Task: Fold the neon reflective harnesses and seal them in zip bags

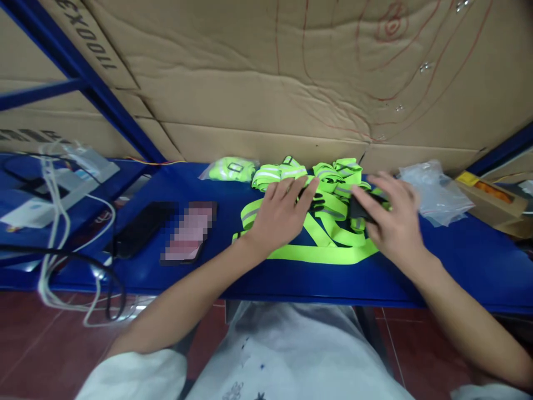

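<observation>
Neon yellow-green reflective straps (320,254) with grey stripes lie in loops on the blue table in front of me. My left hand (281,214) is over the left part of them, back of the hand up, fingers curled at a strap beside a black pronged buckle (318,202). Its thumb is hidden. My right hand (393,214), slightly blurred, pinches a flat black piece (358,206) on the strap between thumb and fingers; its exact kind is unclear. Behind both hands sit bundled reflective straps (266,176), rolled up.
A clear bag with a folded strap (233,168) lies at the back. Left are a phone (189,233), a black phone-like object (144,230) and tangled white cables (54,222). Right are empty-looking plastic bags (435,191) and a cardboard box (491,203). Cardboard (250,83) lines the back.
</observation>
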`<state>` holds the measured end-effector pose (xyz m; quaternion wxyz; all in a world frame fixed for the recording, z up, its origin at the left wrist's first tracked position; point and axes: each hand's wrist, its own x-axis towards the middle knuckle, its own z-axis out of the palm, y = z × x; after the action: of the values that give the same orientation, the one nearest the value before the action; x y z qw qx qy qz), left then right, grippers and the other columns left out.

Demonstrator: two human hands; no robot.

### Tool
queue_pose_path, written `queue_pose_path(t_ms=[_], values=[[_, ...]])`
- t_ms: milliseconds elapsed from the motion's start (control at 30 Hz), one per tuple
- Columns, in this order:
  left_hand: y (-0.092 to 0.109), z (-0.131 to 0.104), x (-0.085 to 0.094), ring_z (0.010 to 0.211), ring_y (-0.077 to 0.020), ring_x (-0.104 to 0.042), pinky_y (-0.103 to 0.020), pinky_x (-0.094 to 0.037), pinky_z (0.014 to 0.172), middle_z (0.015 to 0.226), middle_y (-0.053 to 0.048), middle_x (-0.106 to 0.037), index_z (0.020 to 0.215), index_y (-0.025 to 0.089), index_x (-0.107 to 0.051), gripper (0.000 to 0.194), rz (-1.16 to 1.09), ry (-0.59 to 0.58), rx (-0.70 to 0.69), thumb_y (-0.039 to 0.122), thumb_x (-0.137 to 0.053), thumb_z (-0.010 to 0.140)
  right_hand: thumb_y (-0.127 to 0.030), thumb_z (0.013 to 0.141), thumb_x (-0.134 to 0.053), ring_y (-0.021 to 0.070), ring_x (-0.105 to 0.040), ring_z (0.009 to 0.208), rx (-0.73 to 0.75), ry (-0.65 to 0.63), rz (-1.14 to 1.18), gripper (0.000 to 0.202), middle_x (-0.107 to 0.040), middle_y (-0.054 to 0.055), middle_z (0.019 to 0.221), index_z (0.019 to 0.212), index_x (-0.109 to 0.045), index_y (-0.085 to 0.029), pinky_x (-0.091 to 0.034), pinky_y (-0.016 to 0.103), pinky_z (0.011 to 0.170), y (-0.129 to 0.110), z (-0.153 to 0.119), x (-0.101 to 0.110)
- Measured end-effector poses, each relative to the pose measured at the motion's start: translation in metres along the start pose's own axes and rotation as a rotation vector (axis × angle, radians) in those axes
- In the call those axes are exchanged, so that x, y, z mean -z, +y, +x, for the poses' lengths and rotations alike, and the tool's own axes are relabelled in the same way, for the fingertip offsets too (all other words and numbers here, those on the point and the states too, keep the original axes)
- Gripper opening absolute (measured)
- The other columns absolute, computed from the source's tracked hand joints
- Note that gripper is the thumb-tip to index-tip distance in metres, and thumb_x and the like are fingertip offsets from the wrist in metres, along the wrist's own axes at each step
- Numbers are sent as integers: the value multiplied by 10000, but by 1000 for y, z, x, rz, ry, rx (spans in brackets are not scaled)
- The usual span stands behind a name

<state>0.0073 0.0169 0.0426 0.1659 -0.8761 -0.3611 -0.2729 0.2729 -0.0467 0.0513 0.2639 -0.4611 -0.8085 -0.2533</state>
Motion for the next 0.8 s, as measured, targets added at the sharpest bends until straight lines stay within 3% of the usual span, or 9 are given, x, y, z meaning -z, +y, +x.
queue_pose_path(t_ms=[100, 167, 333, 467, 667, 800], values=[[6, -11, -16, 1344, -344, -545, -501, -470, 1087, 1383, -183, -623, 1565, 129, -387, 554, -30, 31, -43, 147, -422, 1012, 6, 891, -482, 343, -537, 1409, 83, -106, 67, 738, -557, 158, 1499, 1573, -464, -278, -497, 577, 1118, -12, 19, -22], [6, -14, -23, 1321, -313, -557, -469, -479, 1101, 1362, -190, -607, 1612, 117, -273, 617, -111, 31, -52, 113, -390, 1006, 21, 905, -447, 302, -578, 1348, 100, -99, 131, 764, -591, 151, 1449, 1608, -409, -277, -527, 523, 1105, -17, 19, -34], [1, -14, -31, 1247, -258, -579, -442, -491, 1116, 1346, -174, -572, 1672, 165, -20, 771, -253, -6, -95, 19, -291, 966, 30, 887, -448, 333, -570, 1323, 126, -38, 265, 860, -595, 178, 1405, 1678, -260, -249, -529, 551, 1087, -20, 3, -43], [0, -15, -36, 1271, -266, -573, -458, -488, 1123, 1361, -178, -557, 1679, 185, -9, 797, -253, -13, -129, -7, -268, 951, 42, 851, -474, 350, -562, 1317, 121, -58, 288, 897, -573, 186, 1417, 1676, -267, -242, -524, 560, 1088, -19, -1, -44], [-3, -16, -35, 1291, -283, -564, -476, -476, 1124, 1377, -196, -555, 1667, 145, -142, 728, -182, -35, -114, 9, -263, 962, 61, 806, -438, 344, -551, 1327, 95, -46, 310, 934, -564, 170, 1424, 1669, -283, -260, -505, 580, 1102, -15, 2, -42], [-1, -17, -34, 1284, -292, -566, -457, -481, 1102, 1383, -193, -566, 1676, 153, -120, 731, -166, -40, -128, 20, -277, 975, 75, 795, -434, 341, -543, 1331, 91, -40, 294, 925, -565, 174, 1418, 1659, -314, -235, -505, 565, 1112, -16, 1, -44]])
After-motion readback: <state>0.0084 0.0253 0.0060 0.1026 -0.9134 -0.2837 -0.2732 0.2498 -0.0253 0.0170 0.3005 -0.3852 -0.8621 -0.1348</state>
